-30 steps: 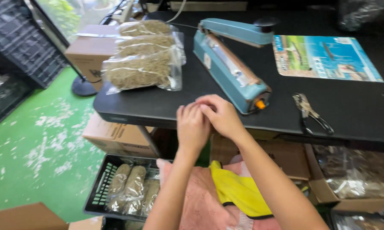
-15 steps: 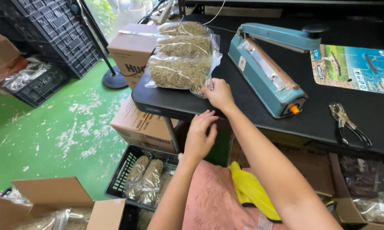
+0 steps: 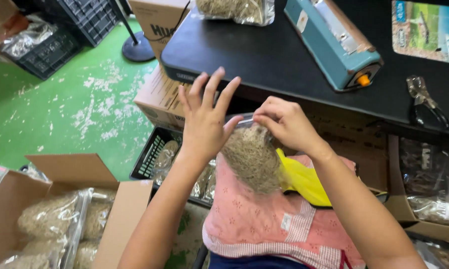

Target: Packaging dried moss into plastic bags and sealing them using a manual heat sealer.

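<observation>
- A black table (image 3: 264,60) fills the upper part of the view, carrying a blue heat sealer (image 3: 334,42), a pair of pliers (image 3: 426,102) near its right end, a printed sheet (image 3: 428,30) at the far right, and filled clear bags (image 3: 237,10) at the back.
- Under the table's edge sit a cardboard box (image 3: 157,97) and a black crate (image 3: 154,154) holding more filled bags; an open carton (image 3: 60,214) of bags stands on the green floor (image 3: 60,109) at the lower left.
- A yellow cloth (image 3: 304,182) lies on the pink apron (image 3: 264,219) covering the lap.
- The clear bag of dry fibre (image 3: 252,159) is held over the lap, just below the table's edge (nothing lies between it and the hands).
- The left hand (image 3: 204,119) rests its palm against the bag's left side, fingers (image 3: 212,87) spread and pointing up.
- The right hand (image 3: 284,122) pinches the bag's top edge between thumb and fingertips.
</observation>
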